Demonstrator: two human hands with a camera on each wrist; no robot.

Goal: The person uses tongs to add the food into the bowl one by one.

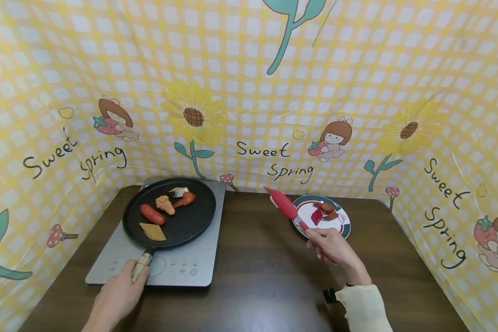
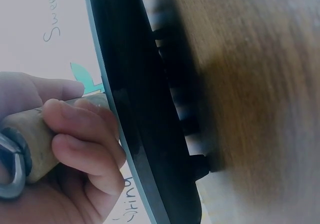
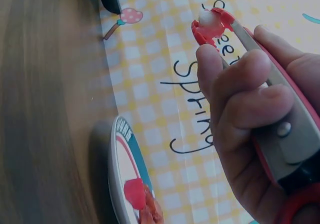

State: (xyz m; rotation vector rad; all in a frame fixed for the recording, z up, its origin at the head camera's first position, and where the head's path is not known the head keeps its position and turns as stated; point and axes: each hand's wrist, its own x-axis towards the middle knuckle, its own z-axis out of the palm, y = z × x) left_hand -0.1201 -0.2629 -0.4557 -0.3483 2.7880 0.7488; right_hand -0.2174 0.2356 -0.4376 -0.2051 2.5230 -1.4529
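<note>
My left hand grips the handle of a round black frying pan on the cooktop. The pan holds a red sausage, a crumbed fried piece, an orange-red piece, a silver-skinned slice and a flat yellow slice. My right hand holds red-tipped tongs, raised over the left edge of the plate and pointing toward the pan. A small white piece sits between the tong tips in the right wrist view; its kind I cannot tell.
Under the pan stands a silver induction cooktop with touch controls. Behind and below my right hand, a plate with a dark green rim carries a red piece and several brownish pieces. Yellow checked cloth walls off the back and sides of the wooden table.
</note>
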